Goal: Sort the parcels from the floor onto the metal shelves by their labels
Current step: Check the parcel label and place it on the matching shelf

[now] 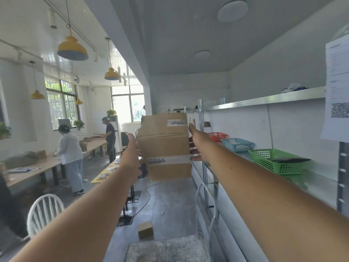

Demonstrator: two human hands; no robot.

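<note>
Long grey room, metal shelves [264, 100] running down your right side, and you're holding the parcel [166, 144] out at arm's length in mid-air, well clear of the floor and not yet on any shelf. Your right hand [198, 144] is clamping the right side, fingers [194, 151] spread and hooking round the edge. Your left hand [132, 150] is pressing the left side, but its fingers are hiding behind the cardboard, so I can't tell how they're lying. My take: you should be pulling it in closer and reading the white label [176, 122] up top before picking a shelf. Counting up: one parcel in hand, one small box [145, 230] sitting on the floor, three baskets on the shelf — red basket [217, 136], blue basket [237, 144], green basket [273, 161].
</note>
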